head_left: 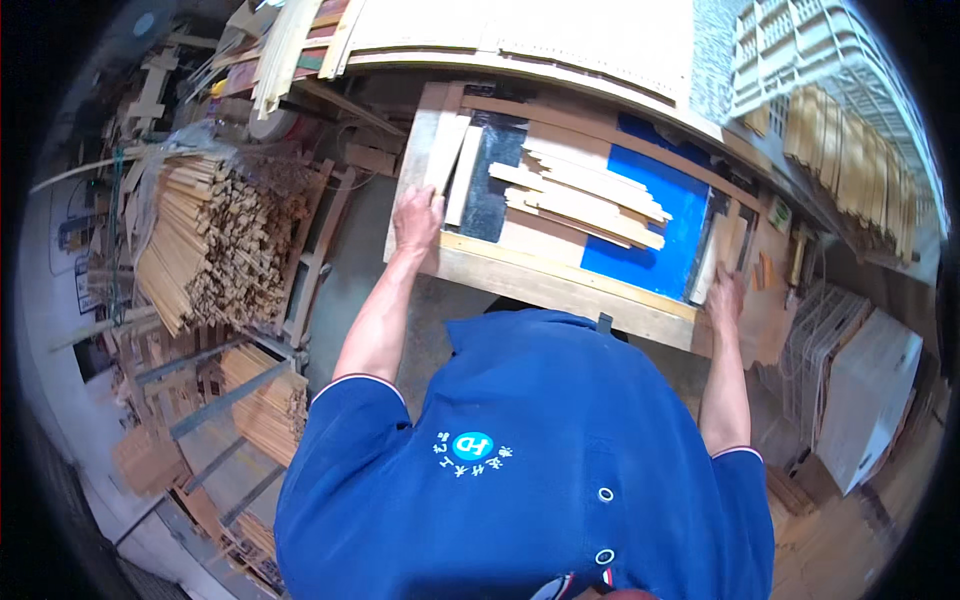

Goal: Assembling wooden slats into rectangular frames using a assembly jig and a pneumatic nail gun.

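Note:
My left hand (418, 220) is closed, its fingers curled round the near end of a pale wooden strip (446, 160) on the left side of the workbench (560, 283). A second strip (463, 178) lies just right of it. On the right side, my right hand (727, 297) is closed at the near end of another wooden strip (712, 258), its fingertips partly hidden. Between my hands, several loose thin wooden strips (585, 203) lie across the bench top, over bare wood and a blue panel (625, 262).
A large bundle of wooden sticks (215, 235) stands at the left. Beyond the bench is a long white-topped table (590, 30). A white plastic crate (800, 50) and upright wooden slats (850, 165) are at the far right. A hammer (797, 260) lies right of my right hand.

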A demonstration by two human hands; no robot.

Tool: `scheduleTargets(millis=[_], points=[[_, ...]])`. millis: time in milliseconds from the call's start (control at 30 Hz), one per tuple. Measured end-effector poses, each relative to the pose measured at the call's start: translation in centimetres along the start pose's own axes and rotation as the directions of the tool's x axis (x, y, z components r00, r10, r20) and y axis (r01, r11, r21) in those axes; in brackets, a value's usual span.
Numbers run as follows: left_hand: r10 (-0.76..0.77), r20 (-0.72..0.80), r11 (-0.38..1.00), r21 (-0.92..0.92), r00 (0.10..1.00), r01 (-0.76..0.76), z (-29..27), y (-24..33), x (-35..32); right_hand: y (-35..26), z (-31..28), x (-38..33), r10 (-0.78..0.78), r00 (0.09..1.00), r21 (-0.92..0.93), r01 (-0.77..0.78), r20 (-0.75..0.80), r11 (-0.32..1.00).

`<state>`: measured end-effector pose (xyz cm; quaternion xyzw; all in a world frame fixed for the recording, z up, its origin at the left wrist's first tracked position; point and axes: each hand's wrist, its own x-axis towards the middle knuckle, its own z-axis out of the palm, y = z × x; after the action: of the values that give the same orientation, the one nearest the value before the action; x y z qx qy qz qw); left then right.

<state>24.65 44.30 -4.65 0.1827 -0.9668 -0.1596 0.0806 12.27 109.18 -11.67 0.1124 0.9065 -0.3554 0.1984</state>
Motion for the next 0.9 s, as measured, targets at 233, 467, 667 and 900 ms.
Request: scheduleTargets(millis=[233,467,667,900], points=[[-0.098,0.001,0.995,-0.015,0.995,0.098,0.8,-0.2,0.0,-7.1,0.2,-2.3,-0.189,0.978,-0.601,0.097,-0.093,0.794],[0.034,-0.082,0.983,0.184,0.996,-0.018,1.6,0.0,0.2,-5.8,0.6,-1.8,-0.181,0.98,-0.56,0.106,-0.08,0.821],[0.074,-0.065,0.973,0.224,0.995,-0.057,1.7,0.0,-0.9,-6.0,-0.1,-1.9,-0.222,0.971,-0.555,0.135,-0.092,0.821],[0.03,-0.014,0.966,0.259,0.999,-0.025,1.3,0.2,-1.1,-7.7,-0.1,-1.6,-0.229,0.973,-0.6,0.164,-0.032,0.783]])
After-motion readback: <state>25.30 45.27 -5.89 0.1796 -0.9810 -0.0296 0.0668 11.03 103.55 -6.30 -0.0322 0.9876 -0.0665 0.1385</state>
